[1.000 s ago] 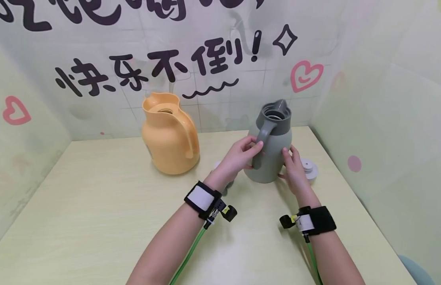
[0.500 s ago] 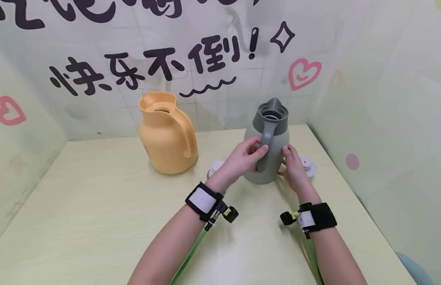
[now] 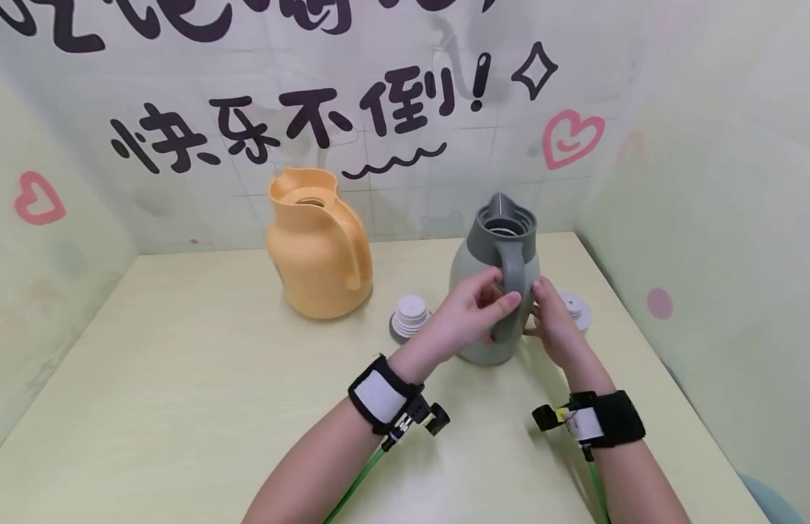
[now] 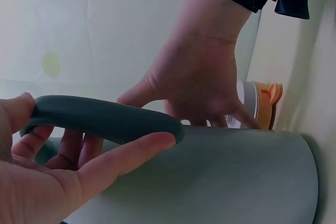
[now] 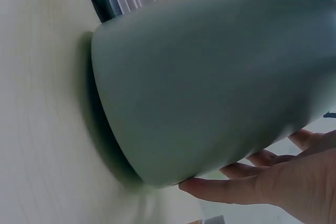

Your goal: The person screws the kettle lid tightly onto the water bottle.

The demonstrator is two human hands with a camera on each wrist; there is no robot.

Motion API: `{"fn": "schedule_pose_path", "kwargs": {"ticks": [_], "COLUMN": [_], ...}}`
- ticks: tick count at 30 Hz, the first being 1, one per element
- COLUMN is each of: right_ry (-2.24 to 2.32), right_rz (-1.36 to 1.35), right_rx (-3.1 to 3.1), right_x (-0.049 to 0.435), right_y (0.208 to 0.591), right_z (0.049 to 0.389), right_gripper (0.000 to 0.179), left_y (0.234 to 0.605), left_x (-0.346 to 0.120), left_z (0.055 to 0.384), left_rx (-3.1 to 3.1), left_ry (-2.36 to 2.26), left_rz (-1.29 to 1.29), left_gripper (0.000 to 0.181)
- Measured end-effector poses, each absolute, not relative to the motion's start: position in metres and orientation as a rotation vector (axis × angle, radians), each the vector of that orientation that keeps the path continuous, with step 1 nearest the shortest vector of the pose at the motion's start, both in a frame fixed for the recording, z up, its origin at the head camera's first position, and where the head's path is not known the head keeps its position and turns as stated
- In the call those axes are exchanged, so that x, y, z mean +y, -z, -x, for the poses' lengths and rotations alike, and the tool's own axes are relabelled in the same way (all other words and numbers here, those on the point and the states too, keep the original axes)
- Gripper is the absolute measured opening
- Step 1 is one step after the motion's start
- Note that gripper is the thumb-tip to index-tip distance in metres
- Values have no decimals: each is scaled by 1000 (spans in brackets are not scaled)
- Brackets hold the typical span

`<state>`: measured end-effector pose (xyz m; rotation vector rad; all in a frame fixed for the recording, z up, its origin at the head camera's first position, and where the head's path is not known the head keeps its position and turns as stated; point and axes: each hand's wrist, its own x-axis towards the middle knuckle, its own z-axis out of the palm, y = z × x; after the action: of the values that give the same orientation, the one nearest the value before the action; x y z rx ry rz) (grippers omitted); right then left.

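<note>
The grey jug (image 3: 495, 291), right of centre on the surface (image 3: 182, 378), has turned handle-forward; left hand (image 3: 473, 316) grips the handle, right hand (image 3: 554, 324) presses flat, steadying it.

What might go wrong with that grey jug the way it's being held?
The grey jug has no lid on, so anything inside might spill if it tips. The left hand grips only its handle while the right hand just rests flat on the side; it might slip. A stopper sits close and might get knocked.
</note>
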<state>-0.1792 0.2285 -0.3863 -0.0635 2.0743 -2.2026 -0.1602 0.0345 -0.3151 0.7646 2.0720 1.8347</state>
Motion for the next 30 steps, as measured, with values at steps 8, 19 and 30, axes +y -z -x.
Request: {"fn": "schedule_pose_path", "kwargs": {"ticks": [8, 19, 30], "right_ry": [2268, 2309, 2329], "right_rz": [57, 211, 399], "right_rx": [2027, 2079, 1986], "right_x": [228, 230, 230], "right_y": [376, 377, 386], "right_z": [154, 128, 118], "right_gripper": [61, 50, 56], "left_y": [309, 304, 311], "left_x": [36, 35, 36], "left_z": [135, 100, 80], "left_rx": [2118, 2210, 2198], "left_ry": [-1813, -1825, -1875], "left_rz": [-854, -989, -932], "left_gripper": [14, 13, 13]}}
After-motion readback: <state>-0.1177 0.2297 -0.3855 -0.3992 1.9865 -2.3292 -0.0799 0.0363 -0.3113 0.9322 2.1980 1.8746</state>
